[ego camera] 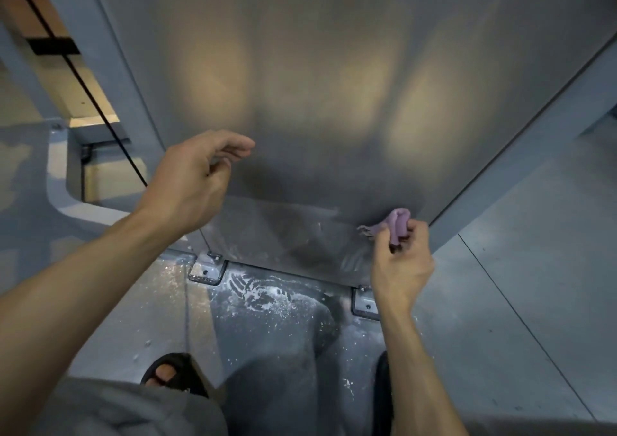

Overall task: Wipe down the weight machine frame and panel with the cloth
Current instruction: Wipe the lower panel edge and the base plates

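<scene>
The right hand [402,265] grips a bunched purple cloth [395,223] against the grey panel [334,85] near its lower right corner. The left hand [190,182] hovers at the panel's left edge, fingers loosely curled, holding nothing.

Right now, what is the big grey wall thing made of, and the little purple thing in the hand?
The panel looks like frosted plastic or brushed metal with a matte finish: it gives back only blurry glows of light, so I cannot say which. The purple cloth looks like soft fabric: it bunches and folds in the right hand, with a frayed edge sticking out.
</scene>
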A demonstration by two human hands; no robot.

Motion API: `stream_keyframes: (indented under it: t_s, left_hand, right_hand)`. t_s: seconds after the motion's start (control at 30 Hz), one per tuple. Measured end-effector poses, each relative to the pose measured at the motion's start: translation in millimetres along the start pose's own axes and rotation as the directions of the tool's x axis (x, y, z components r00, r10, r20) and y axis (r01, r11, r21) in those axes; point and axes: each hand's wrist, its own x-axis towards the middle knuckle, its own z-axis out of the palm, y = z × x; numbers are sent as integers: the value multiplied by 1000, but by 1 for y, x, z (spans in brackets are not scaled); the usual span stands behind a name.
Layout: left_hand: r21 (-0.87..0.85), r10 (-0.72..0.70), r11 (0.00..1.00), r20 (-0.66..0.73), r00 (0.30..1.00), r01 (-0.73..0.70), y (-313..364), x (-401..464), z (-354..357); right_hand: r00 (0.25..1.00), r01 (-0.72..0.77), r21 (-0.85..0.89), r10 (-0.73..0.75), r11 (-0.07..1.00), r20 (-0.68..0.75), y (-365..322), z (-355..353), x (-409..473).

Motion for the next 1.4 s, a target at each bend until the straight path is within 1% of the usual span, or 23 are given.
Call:
stream_keyframes:
  t_s: [0.03, 0.1, 0.17, 0.23, 0.3, 0.4, 0.47, 0.6, 0.7, 0.77, 0.87, 0.97, 1.07, 1.13, 1.2, 1.27, 1.33, 1.4]
  left_hand:
    - [-5, -8, 1000, -3, 1000, 8, -2, -1, -2]
    - [-10, -41, 999, -18, 999, 41, -6, -3, -7]
    - [6, -78, 997, -28, 997, 78, -11, -4, -11]
    - [0, -104, 995, -37, 994, 104, -16, -3, -15]
    - [-16, -139, 990, -50, 989, 138, -22, -2, -18]
    - [-38, -176, 984, -61, 983, 174, -28, -2, -22]
    - [-37, -182, 983, -61, 981, 180, -31, -5, -26]
    - [-31, -190, 981, -53, 980, 189, -38, -7, -33]
    - [-27, -218, 976, -48, 975, 217, -46, -7, -38]
    - [-45, -252, 967, -41, 967, 250, -49, -6, -41]
    - [-50, -303, 952, -35, 952, 301, -50, -5, -44]
    - [-39, -320, 947, -28, 947, 319, -50, -6, -50]
    - [-36, -320, 947, -23, 947, 320, -54, -6, -56]
    - [-32, -329, 944, -17, 944, 329, -55, -7, -58]
    - [-25, -328, 945, -15, 945, 328, -55, -7, -58]
    - [-16, -330, 944, -20, 944, 330, -55, -6, -60]
    - [-8, -340, 941, -28, 940, 340, -56, -5, -62]
    - [-6, -339, 941, -40, 940, 339, -59, -3, -65]
  right_hand:
    - [999, 43, 1, -43, 999, 22, -7, 8, -4]
    - [983, 137, 38, -140, 990, 119, -23, 30, -16]
    - [944, 215, 83, -229, 973, 239, -36, 50, -29]
    - [912, 257, 102, -276, 961, 303, -40, 59, -35]
    - [915, 252, 84, -266, 964, 304, -32, 51, -34]
    - [970, 125, 41, -131, 991, 203, -8, 26, -23]
    - [979, 115, 2, -114, 993, 169, 0, 20, -20]
    - [951, 195, 43, -200, 980, 236, -24, 44, -35]
    - [882, 291, 87, -302, 953, 361, -53, 83, -53]
    - [850, 307, 121, -329, 944, 412, -63, 100, -61]
    - [860, 290, 85, -298, 953, 414, -50, 90, -59]
    - [912, 171, 47, -176, 984, 371, -28, 61, -48]
    - [924, 201, 4, -191, 980, 332, -25, 59, -46]
    - [905, 258, 30, -253, 966, 341, -35, 75, -54]
    - [857, 327, 64, -324, 943, 402, -52, 100, -68]
    - [808, 349, 104, -355, 932, 470, -68, 125, -79]
    - [795, 350, 125, -365, 928, 484, -74, 137, -84]
    - [816, 322, 123, -341, 939, 467, -65, 128, -84]
